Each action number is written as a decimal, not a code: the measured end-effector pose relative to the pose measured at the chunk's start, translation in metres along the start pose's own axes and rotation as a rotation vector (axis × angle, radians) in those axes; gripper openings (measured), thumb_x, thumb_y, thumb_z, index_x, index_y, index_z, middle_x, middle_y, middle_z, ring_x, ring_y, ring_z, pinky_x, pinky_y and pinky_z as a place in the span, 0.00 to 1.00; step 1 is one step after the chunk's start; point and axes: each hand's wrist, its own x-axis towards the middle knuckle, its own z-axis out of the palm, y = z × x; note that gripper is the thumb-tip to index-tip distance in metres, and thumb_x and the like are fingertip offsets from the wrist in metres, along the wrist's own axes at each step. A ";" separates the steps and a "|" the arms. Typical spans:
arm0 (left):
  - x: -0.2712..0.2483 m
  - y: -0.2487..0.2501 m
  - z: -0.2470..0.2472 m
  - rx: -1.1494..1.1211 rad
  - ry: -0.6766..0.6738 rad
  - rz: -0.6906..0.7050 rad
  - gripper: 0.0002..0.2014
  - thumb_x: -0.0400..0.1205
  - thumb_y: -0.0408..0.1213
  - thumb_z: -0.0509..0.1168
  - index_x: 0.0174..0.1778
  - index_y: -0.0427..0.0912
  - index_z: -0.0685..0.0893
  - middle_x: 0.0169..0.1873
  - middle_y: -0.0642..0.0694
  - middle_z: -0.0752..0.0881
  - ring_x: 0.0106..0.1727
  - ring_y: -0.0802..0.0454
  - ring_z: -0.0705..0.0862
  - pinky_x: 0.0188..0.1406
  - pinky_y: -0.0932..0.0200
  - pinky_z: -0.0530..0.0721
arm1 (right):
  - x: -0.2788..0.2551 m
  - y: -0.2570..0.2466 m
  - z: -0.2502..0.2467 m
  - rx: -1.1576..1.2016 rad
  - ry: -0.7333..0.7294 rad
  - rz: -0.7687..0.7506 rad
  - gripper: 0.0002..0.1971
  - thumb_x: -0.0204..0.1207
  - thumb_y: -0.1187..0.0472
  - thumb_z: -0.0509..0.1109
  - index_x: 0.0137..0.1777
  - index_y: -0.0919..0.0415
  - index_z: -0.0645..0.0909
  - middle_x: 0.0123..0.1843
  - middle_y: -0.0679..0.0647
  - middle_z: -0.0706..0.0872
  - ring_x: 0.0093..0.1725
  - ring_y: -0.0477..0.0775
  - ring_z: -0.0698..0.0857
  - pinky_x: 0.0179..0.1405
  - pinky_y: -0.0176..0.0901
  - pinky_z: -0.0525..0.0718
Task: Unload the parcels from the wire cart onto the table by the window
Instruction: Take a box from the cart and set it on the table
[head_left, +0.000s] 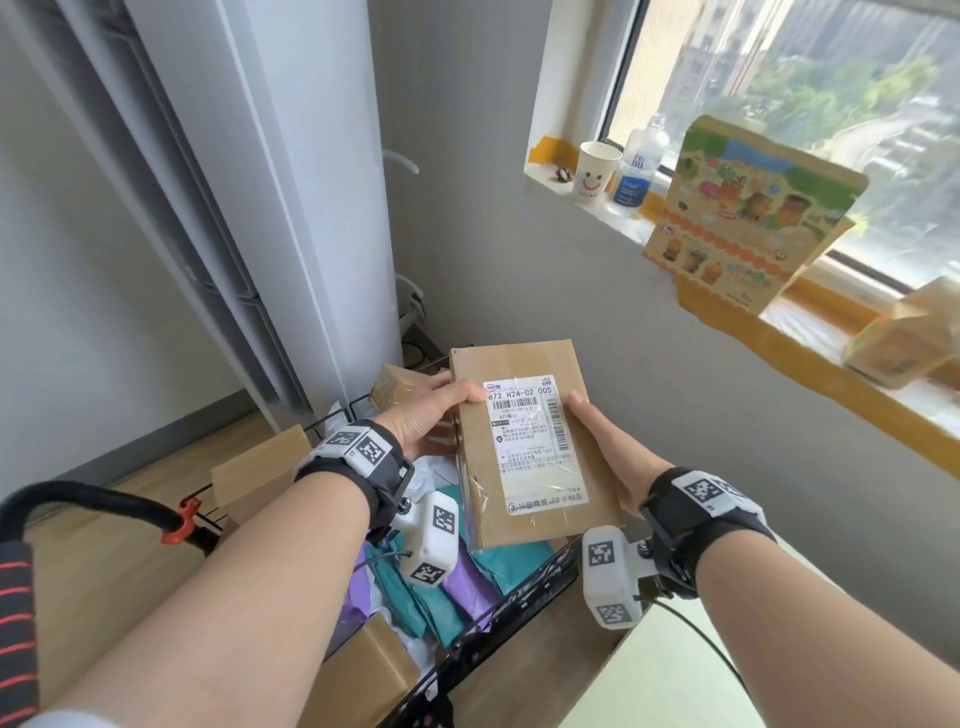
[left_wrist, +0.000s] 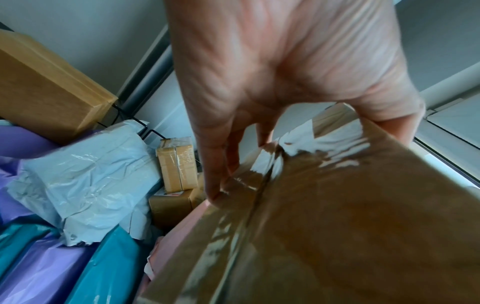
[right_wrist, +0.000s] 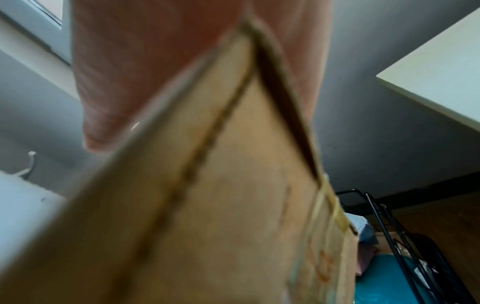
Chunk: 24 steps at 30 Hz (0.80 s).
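Observation:
A flat brown cardboard parcel (head_left: 524, 441) with a white shipping label hangs above the black wire cart (head_left: 519, 597), held between both hands. My left hand (head_left: 431, 415) grips its left edge, thumb on top and fingers (left_wrist: 218, 164) curled underneath. My right hand (head_left: 602, 441) grips the right edge, thumb (right_wrist: 135, 86) over the top face. In the wrist views the parcel (left_wrist: 324, 226) (right_wrist: 207, 216) fills most of the picture. Inside the cart lie teal, purple and pale blue mailer bags (left_wrist: 85, 181) and several brown boxes (left_wrist: 176, 164). A corner of the pale table (head_left: 654, 675) shows at the lower right.
A white tall unit (head_left: 291, 208) stands at the left against the wall. The window sill (head_left: 779, 312) carries a paper cup (head_left: 596, 171), a bottle (head_left: 639, 166), a colourful printed box (head_left: 748, 213) and small cartons (head_left: 904, 338). The cart handle (head_left: 104, 504) is at my left.

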 end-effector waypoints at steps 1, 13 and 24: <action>0.004 0.002 0.004 -0.002 -0.007 0.005 0.24 0.65 0.46 0.75 0.56 0.46 0.81 0.41 0.43 0.87 0.39 0.48 0.86 0.37 0.55 0.85 | -0.001 0.000 -0.004 0.026 0.008 -0.001 0.26 0.73 0.30 0.60 0.47 0.53 0.83 0.46 0.55 0.91 0.41 0.56 0.89 0.53 0.52 0.85; 0.044 0.019 0.079 0.157 -0.167 0.030 0.47 0.55 0.60 0.76 0.72 0.51 0.73 0.57 0.40 0.86 0.52 0.46 0.86 0.45 0.51 0.87 | -0.036 0.020 -0.061 0.284 0.206 -0.070 0.24 0.76 0.35 0.61 0.49 0.55 0.84 0.45 0.56 0.92 0.40 0.55 0.90 0.52 0.52 0.87; 0.001 0.005 0.205 0.270 -0.411 -0.002 0.48 0.57 0.65 0.78 0.72 0.54 0.73 0.60 0.41 0.86 0.57 0.40 0.88 0.50 0.36 0.87 | -0.140 0.097 -0.127 0.468 0.466 -0.172 0.22 0.77 0.39 0.64 0.51 0.58 0.85 0.43 0.56 0.92 0.36 0.53 0.90 0.44 0.47 0.88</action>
